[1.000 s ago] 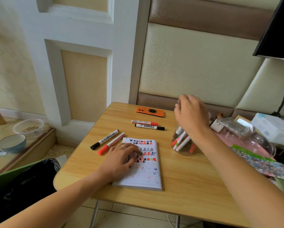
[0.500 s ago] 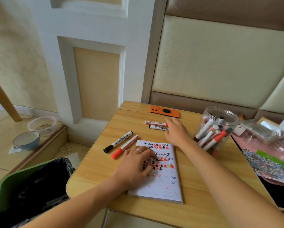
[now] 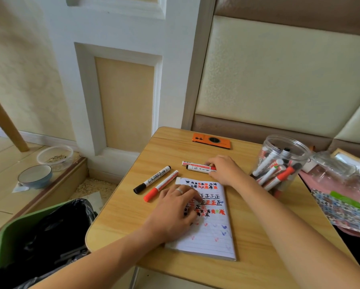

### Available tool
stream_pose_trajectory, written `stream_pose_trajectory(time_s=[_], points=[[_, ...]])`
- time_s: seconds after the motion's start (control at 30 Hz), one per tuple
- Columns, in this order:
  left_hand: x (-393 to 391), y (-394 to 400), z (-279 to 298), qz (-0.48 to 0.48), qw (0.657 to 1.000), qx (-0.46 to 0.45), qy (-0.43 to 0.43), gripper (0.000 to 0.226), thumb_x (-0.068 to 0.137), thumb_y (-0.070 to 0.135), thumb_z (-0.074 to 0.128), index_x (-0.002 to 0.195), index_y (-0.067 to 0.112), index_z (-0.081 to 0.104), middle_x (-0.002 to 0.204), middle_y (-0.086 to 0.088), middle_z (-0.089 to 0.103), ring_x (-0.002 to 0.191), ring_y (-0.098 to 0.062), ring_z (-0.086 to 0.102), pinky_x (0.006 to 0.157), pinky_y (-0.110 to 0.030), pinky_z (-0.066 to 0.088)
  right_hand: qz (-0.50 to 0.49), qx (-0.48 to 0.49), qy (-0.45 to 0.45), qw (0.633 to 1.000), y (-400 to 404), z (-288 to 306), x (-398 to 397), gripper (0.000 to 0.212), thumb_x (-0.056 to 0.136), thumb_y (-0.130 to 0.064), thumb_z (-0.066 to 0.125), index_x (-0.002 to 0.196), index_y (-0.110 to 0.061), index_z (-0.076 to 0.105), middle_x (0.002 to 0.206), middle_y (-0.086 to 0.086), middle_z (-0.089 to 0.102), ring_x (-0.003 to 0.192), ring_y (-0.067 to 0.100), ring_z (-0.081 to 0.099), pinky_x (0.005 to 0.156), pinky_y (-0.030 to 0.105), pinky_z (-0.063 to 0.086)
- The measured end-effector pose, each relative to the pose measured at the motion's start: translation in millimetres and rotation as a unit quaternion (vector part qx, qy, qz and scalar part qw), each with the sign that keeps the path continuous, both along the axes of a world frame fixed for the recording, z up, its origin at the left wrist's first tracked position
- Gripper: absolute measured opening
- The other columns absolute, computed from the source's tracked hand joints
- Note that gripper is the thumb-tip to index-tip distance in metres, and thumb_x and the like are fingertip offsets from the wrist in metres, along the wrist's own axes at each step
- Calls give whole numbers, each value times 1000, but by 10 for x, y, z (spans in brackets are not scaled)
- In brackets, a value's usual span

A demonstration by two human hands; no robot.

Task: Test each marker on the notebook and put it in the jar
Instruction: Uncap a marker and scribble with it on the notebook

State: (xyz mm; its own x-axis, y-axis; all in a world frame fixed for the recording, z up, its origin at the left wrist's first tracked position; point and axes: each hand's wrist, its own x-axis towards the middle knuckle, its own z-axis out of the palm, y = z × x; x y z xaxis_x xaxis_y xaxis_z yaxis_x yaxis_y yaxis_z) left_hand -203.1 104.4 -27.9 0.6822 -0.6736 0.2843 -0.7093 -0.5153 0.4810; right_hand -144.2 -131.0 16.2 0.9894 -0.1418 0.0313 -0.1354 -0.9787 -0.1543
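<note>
My left hand (image 3: pixel 174 211) lies flat on the open notebook (image 3: pixel 212 236), whose page is covered in black, red and blue test marks. My right hand (image 3: pixel 225 172) reaches past the notebook's top edge, its curled fingers pinching the right end of the nearer of two white markers (image 3: pixel 195 168) that lie side by side. A black-capped marker (image 3: pixel 152 179) and a red-capped marker (image 3: pixel 161 185) lie loose to the left of the notebook. At the table's right stands the clear jar (image 3: pixel 265 147), open at the top, with several markers (image 3: pixel 277 174) inside.
An orange phone (image 3: pixel 211 140) lies at the back edge of the small wooden table (image 3: pixel 122 215). Plastic bags and a patterned sheet (image 3: pixel 341 205) crowd the right side. A green bin with a black liner (image 3: pixel 28 236) stands at the left, below the table; bowls (image 3: pixel 35 176) sit on the floor.
My right hand left the jar, moved left and came down on the two markers at the back. My left hand stayed on the notebook. The view shifted to the left.
</note>
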Motion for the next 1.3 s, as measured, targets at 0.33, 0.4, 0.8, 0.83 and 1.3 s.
stream_pose_trajectory(time_s=[0.33, 0.4, 0.8, 0.83, 1.3], points=[[-27, -7, 14, 2, 1000, 1, -6, 36, 90, 39, 46, 124, 42, 54, 136, 20, 48, 134, -3, 33, 115, -35, 21, 63, -20, 25, 997, 13, 140, -254, 16, 94, -16, 66, 105, -25, 58, 115, -3, 63, 101, 19, 58, 87, 38, 53], [-27, -5, 17, 3, 1000, 1, -6, 37, 89, 40, 45, 124, 42, 54, 136, 20, 48, 134, -3, 33, 115, -36, 21, 56, -21, 35, 998, 30, 175, -256, 15, 94, -17, 66, 107, -25, 61, 116, -2, 62, 102, 18, 58, 89, 38, 53], [-63, 6, -29, 24, 996, -1, -86, 36, 98, 52, 45, 130, 37, 47, 131, 16, 52, 128, -7, 40, 109, -30, 23, 64, 193, -163, 966, 343, 404, -982, 19, 96, -15, 66, 111, -21, 56, 100, -8, 63, 89, 7, 62, 75, 21, 52], [-63, 6, -30, 22, 996, -1, -85, 38, 98, 57, 44, 130, 36, 46, 129, 16, 53, 125, -7, 41, 108, -31, 24, 60, 261, -167, 949, 397, 379, -1076, 26, 97, -14, 66, 120, -22, 57, 102, -7, 65, 89, 5, 65, 77, 19, 54], [-69, 24, 12, -25, 996, -20, -83, 36, 101, 52, 34, 110, 27, 59, 98, 11, 56, 93, -10, 47, 86, -34, 41, -77, 679, -190, 705, 638, -40, -1424, 15, 94, 3, 66, 107, -6, 63, 103, 14, 73, 93, 23, 75, 83, 37, 62]])
